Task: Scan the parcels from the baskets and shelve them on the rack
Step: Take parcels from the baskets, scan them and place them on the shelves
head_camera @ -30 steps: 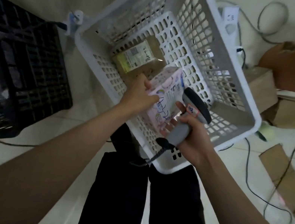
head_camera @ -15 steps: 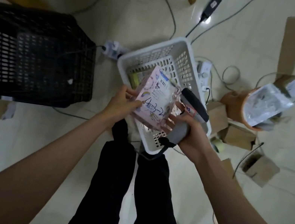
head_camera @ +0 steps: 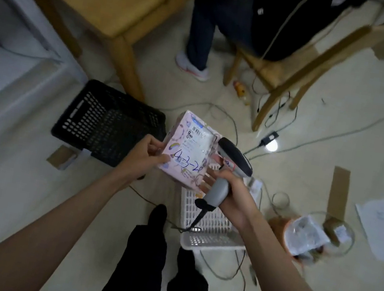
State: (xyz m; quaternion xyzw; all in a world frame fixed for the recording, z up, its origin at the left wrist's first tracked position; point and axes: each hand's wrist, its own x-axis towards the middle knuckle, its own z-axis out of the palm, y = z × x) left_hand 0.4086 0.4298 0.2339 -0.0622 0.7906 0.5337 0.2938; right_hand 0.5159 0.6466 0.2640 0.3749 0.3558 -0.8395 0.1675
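Left grip: my left hand pinches the left edge of the pink patterned plastic-wrapped parcel, thumb on its face.
Parcel: held up between both hands, above the floor and over the far end of the white basket; a white barcode label sits on its upper part, and "4-3-2" is handwritten in blue across its lower part.
Right grip: my right hand is wrapped round the handle of the grey corded handheld scanner; loose fingertips touch the parcel's lower right edge. The scanner's dark head is just beside the parcel's right side.
Room: bare pale floor to the left.
Around: black perforated plastic crate behind my left hand; white perforated plastic basket below my right wrist; wooden table leg and wooden chair beyond; cables trail over the floor on the right.
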